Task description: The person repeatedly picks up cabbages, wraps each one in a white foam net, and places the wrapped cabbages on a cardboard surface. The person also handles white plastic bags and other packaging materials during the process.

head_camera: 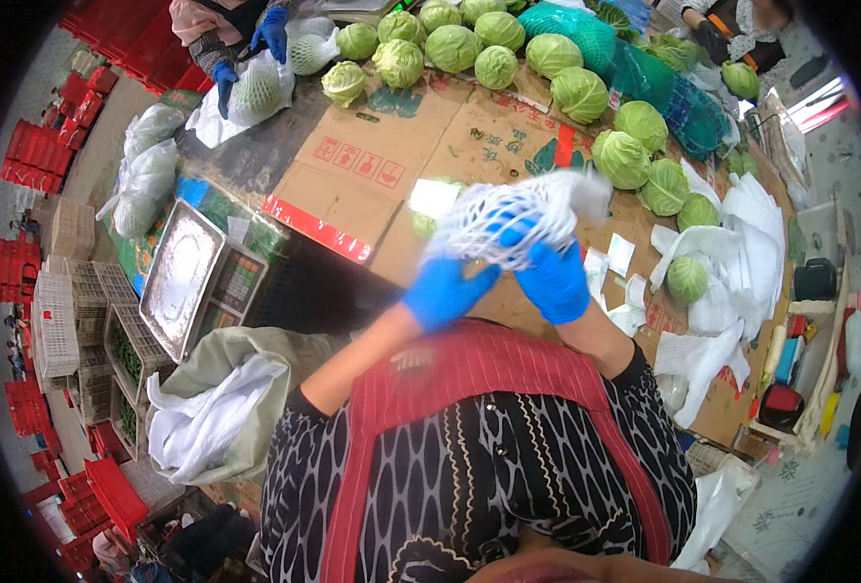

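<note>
A white foam net sleeve (518, 211) is stretched between my gloved hands over the cardboard-covered table, its far end blurred. My left hand (445, 291) grips its near left edge, and my right hand (558, 284) holds its near right side. Blue glove fingers show through the mesh; which hand they belong to I cannot tell. Just behind the sleeve, a green cabbage (423, 224) is partly hidden, with a white paper slip (434, 198) on it. Small printed slips (621, 253) lie to the right of my right hand.
Several cabbages (452, 49) line the table's far side. Foam sleeves (754, 240) and a loose cabbage (687, 280) lie right. A scale (182, 277) and a sack (255, 350) stand left. A co-worker's gloved hand (225, 87) touches a wrapped cabbage (257, 95); another person (747, 36) stands far right.
</note>
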A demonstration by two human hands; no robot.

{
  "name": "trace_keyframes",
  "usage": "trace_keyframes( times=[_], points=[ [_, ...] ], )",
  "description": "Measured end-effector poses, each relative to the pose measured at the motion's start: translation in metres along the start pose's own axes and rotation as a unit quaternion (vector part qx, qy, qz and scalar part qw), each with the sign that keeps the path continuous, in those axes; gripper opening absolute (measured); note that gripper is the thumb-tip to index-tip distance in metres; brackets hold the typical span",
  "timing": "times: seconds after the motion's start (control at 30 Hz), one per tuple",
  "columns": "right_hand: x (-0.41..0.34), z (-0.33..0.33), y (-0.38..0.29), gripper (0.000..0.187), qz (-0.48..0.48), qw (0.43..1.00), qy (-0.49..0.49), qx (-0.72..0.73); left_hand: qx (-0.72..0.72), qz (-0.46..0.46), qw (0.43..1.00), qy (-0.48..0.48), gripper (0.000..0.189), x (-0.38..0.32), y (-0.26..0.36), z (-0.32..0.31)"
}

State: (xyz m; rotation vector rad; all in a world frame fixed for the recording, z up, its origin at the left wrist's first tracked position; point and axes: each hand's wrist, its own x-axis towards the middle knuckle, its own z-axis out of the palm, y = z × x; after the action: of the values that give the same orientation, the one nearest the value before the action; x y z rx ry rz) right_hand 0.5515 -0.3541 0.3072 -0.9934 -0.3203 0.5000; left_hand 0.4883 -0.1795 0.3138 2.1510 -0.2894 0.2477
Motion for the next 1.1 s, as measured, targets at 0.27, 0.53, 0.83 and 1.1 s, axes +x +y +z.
trace_keyframes(
  times=[0.27, 0.53, 0.83, 1.1],
  points=[
    [0.014, 0.051, 0.008, 0.05, -0.177, 0.859, -0.18, -0.445, 0.048, -0.138, 0.968, 0.206, 0.031, -0.038, -0.052, -0.01],
    [0.013, 0.025, 0.057, 0.047, -0.183, 0.779, -0.124, -0.586, -0.161, -0.191, 0.958, 0.142, 0.048, -0.079, -0.073, -0.01],
    [0.12, -0.021, 0.105, 0.031, 0.125, 0.755, -0.082, -0.639, -0.149, -0.412, 0.892, 0.111, 0.039, -0.036, -0.188, 0.023],
    [0.147, -0.051, 0.081, 0.026, 0.292, 0.953, 0.051, -0.063, -0.562, -0.452, 0.68, 0.13, 0.032, 0.031, -0.133, -0.026]
  ],
)
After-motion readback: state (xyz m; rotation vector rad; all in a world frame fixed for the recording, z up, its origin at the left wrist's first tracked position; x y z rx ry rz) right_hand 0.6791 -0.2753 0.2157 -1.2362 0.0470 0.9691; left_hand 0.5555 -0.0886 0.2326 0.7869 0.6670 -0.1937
